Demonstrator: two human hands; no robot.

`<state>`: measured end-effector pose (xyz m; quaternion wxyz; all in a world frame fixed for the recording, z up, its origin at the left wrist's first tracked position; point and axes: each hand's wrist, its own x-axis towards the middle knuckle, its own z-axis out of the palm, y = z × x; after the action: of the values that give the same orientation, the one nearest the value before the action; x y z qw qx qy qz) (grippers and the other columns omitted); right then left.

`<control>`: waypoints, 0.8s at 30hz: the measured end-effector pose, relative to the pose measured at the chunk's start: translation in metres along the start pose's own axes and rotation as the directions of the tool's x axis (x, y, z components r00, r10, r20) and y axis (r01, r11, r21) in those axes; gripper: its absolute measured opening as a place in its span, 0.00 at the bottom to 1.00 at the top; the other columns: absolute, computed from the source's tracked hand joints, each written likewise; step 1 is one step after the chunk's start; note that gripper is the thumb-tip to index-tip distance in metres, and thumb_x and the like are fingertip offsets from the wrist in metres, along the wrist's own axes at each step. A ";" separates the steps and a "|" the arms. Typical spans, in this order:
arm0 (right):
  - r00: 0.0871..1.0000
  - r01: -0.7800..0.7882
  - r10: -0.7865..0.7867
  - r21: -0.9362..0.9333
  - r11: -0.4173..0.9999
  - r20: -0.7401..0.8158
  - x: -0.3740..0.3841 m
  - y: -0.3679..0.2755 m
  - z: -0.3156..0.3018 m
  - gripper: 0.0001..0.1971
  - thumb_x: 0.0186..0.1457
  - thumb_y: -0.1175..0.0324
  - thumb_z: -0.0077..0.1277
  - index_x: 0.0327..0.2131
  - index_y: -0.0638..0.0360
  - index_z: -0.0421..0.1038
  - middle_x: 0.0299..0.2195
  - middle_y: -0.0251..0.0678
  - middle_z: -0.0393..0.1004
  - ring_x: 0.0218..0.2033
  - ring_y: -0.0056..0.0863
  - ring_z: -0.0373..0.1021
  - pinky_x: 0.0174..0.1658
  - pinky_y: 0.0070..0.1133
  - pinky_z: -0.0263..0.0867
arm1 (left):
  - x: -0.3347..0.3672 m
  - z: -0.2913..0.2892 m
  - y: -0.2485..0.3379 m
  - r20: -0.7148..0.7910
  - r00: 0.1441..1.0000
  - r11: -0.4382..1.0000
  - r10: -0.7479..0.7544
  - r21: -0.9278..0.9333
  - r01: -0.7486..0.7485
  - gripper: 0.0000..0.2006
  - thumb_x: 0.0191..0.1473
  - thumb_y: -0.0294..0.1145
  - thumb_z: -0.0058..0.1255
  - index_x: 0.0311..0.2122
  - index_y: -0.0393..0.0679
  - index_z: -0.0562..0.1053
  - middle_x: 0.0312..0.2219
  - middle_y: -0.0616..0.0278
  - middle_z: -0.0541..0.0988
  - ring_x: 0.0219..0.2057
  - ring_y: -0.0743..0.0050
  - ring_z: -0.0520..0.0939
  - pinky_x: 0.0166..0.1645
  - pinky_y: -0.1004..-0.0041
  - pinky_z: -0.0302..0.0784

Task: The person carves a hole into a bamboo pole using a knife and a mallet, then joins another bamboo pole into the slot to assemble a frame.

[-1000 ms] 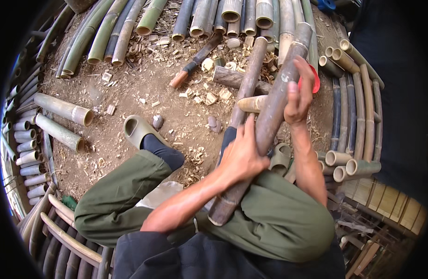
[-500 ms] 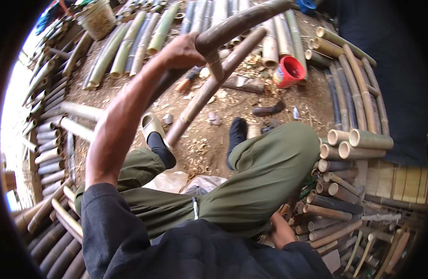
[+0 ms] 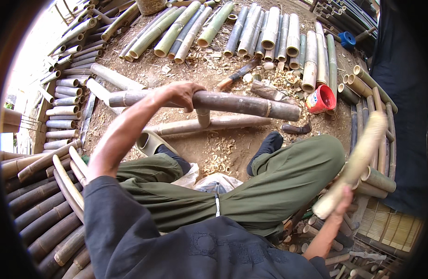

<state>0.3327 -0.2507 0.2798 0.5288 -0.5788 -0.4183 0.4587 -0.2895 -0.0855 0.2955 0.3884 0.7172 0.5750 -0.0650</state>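
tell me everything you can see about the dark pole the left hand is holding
The dark pole is a thick, brownish-grey length that looks like bamboo, with ring-like joints near both ends and pale scuffs along its surface. It lies crosswise in the view, its right end slightly lower in the picture. The left hand wraps over it from above. A short crosspiece meets its underside, linking it to a paler second pole. Whether it is hollow cannot be seen.

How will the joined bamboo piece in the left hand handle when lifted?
The joined bamboo piece is probably stiff, with thick poles. It may twist in the left hand, since the lower pole sits to one side on a short crosspiece. The upper pole looks smooth, so perhaps slippery.
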 end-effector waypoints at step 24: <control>0.693 0.286 0.045 -0.331 0.899 0.719 0.091 -0.100 0.497 0.40 0.51 0.57 0.57 0.60 0.70 0.51 0.43 0.55 0.73 0.43 0.41 0.73 0.48 0.33 0.73 | 0.027 0.034 -0.068 -0.619 0.751 0.957 -0.232 -0.010 0.288 0.29 0.39 0.57 0.63 0.37 0.40 0.76 0.28 0.49 0.82 0.31 0.53 0.84 0.37 0.59 0.79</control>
<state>-0.1302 -0.0399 0.3614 0.2187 -0.4262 -0.7155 0.5085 -0.3283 -0.0831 0.2243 0.1365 0.6279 0.7605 0.0931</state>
